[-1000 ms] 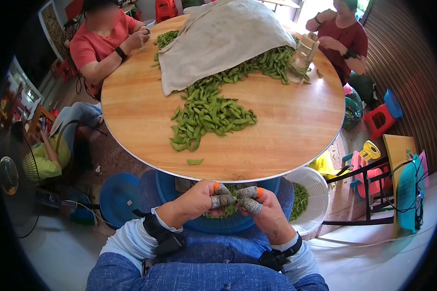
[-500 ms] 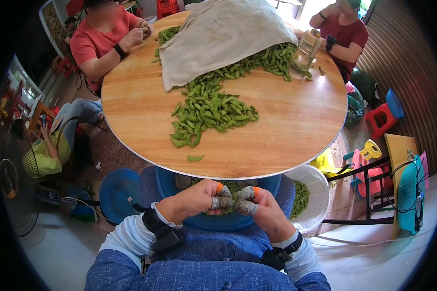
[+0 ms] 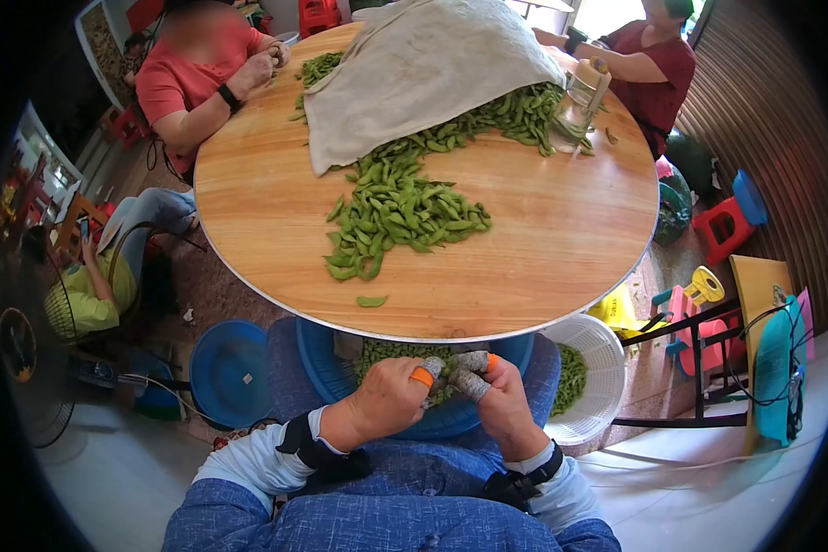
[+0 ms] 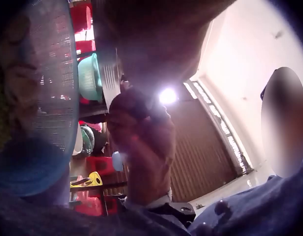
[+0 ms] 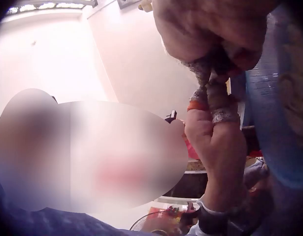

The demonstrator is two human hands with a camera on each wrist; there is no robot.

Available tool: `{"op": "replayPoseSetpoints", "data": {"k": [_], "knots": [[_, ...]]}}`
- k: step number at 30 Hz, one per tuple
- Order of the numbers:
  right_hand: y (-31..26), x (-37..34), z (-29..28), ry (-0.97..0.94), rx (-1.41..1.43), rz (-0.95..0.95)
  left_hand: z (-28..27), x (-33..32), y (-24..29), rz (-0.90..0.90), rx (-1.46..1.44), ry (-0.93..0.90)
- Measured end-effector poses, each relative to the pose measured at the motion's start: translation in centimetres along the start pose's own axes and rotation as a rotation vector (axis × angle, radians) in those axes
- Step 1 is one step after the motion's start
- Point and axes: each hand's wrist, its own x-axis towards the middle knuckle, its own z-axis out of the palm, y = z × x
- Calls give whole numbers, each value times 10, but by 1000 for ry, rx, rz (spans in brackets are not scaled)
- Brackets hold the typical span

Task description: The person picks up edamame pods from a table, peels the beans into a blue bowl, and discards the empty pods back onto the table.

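Observation:
Over a blue basin (image 3: 317, 363) holding shelled green beans (image 3: 391, 350), both hands meet at the fingertips. A small green pod (image 3: 448, 370) shows between them, pinched by the wrapped thumb and finger of the right hand (image 3: 504, 405). The left hand (image 3: 386, 397) is turned back-up, its wrapped fingertips curled at the pod's other side. In the right wrist view the left hand (image 5: 215, 132) and the right hand (image 5: 210, 34) touch tip to tip; the pod is too dark to make out there. Green pods (image 3: 396, 216) lie in a pile on the round wooden table (image 3: 258, 221).
A pale cloth (image 3: 414, 74) covers more pods, beside a clear jug (image 3: 575, 110). A white basket (image 3: 607, 386) with pods stands right of the lap, an empty blue basin (image 3: 230, 373) left. Two people in red sit across the table; a fan (image 3: 18, 345) is far left.
My left hand has rolled over so its back faces up, and its wrist has shifted slightly right. The right hand stays nearly in place. The person at back right has reached an arm toward the cloth.

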Motion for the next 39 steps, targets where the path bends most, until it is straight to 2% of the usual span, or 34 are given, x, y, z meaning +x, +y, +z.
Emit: {"op": "replayPoseSetpoints", "data": {"k": [4,7,9,15,18,22,28,30,31,33,36,39], "knots": [[9,0,-3,-36,37,-62,7,-4,-7,40,-6,37],[2,1,4,33,-5,-26,7,-2,-7,41,42,67],[3,1,0,13,24,13,5,-1,-5,9,80,84],[7,1,-1,-4,-124,2,4,-3,-6,86,162,-27],[12,1,-3,-7,-149,-41,7,-4,-10,63,68,-27],[21,1,-8,-34,-140,-108,2,-5,-13,-143,-197,-107],[21,1,-17,-116,-339,-262,5,-7,-16,-284,-505,-128],[24,2,-18,-95,-364,-228,6,-6,-15,-296,-557,-105],[25,2,-18,-83,-376,-210,2,-4,-12,-325,-467,-170],[18,2,-9,-46,-220,-100,-11,2,-2,-382,-284,-295],[12,3,-3,-28,-136,-17,-4,-7,-4,-158,26,-165],[14,5,-3,-49,-152,-44,0,-10,-10,-83,41,-139]]}}
